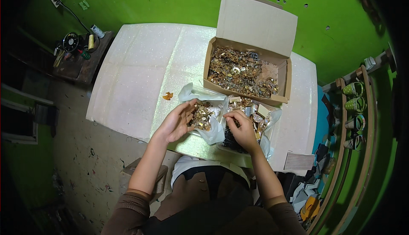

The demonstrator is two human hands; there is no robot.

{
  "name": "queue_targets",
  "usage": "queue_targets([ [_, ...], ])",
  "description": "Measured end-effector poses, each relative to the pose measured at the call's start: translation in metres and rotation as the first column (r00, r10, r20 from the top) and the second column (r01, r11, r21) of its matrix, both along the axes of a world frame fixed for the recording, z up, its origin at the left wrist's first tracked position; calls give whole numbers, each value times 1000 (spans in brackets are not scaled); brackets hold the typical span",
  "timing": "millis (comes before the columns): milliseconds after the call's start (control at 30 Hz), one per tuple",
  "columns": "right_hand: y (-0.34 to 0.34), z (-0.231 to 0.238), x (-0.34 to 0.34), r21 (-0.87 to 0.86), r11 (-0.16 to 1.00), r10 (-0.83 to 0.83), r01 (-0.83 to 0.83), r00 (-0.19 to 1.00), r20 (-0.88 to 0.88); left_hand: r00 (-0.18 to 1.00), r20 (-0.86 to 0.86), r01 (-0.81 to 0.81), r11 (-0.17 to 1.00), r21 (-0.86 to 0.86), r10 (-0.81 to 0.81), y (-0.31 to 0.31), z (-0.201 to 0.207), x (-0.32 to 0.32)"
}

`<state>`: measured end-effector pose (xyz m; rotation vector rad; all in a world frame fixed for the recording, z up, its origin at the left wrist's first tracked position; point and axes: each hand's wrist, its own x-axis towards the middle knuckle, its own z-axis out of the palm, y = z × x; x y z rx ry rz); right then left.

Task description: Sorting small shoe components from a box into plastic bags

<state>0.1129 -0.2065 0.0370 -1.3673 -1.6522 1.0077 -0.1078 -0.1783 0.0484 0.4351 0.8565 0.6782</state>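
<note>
My left hand (175,122) is cupped, palm turned inward, with its fingers slightly apart against a heap of small gold and brown metal-like pieces (202,116). That heap lies in a tray lined with thin white plastic (191,93). My right hand (242,132) is over the neighbouring container, thumb and forefinger pinched together; what they hold, if anything, is too small to make out. Under it the container has black beads or chain (230,140) and gold-coloured pieces (260,119), with a pale small block (263,110) among them.
Behind the trays stands an open cardboard box (206,71) full of small brown and gold pieces. An orange-brown scrap (168,96) lies on the glittery white table (136,69). Slippers (353,103) hang on a wooden rack at right. Thread spools (91,41) stand on a side table.
</note>
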Motion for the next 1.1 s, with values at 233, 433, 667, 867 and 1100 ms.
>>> queue_targets([
  [233, 2, -13, -11, 235, 970, -119, 64, 966, 229, 967, -255, 69, 968, 243, -5, -16, 10, 12],
  [433, 24, -25, -25, 265, 950, -115, -166, 604, 789, 904, -424, 207, 921, 330, -51, -13, -3, 9],
  [667, 48, -35, -58, -59, 969, 94, -241, 139, 986, 858, -509, 310, 861, 404, -69, 11, -27, -4],
  [867, 50, -35, -53, -20, 963, 67, -270, 167, 984, 860, -509, 283, 866, 411, -40, 21, -21, -13],
  [1100, 62, 0, -40, -33, 976, 140, -216, 502, 853, 877, -481, 209, 904, 372, -5, 30, -23, -20],
])
